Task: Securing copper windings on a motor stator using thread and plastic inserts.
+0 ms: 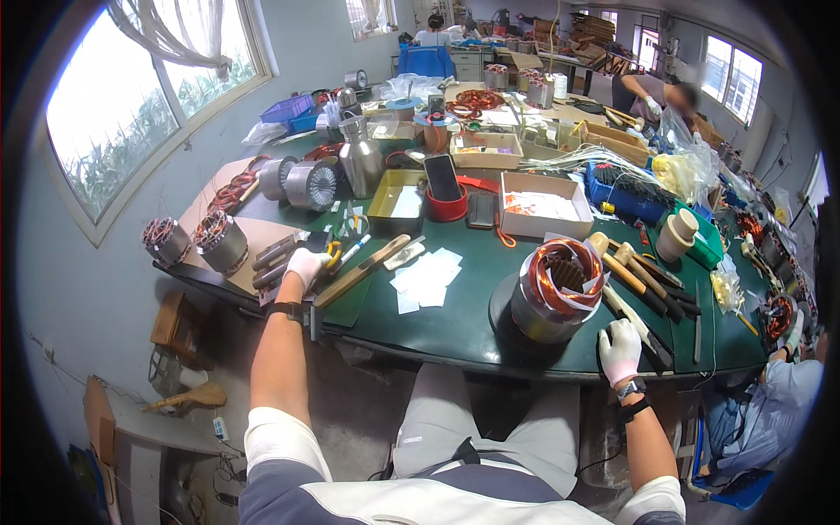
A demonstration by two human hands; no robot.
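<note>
My left hand, in a white glove, reaches to the table's left part, its fingers closed at the yellow handles of a pair of scissors. Dark cylindrical bars lie beside it, and a wooden stick is just to its right. My right hand, gloved too, lies empty at the table's front edge with its fingers loosely stretched. Left of that hand a motor stator with copper windings stands upright on a dark round base. White paper slips are spread between my hands.
Wooden-handled mallets lie right of the stator. Behind are a box of papers, a phone on a red roll, a metal flask and more stators. Co-workers sit at the right and far right.
</note>
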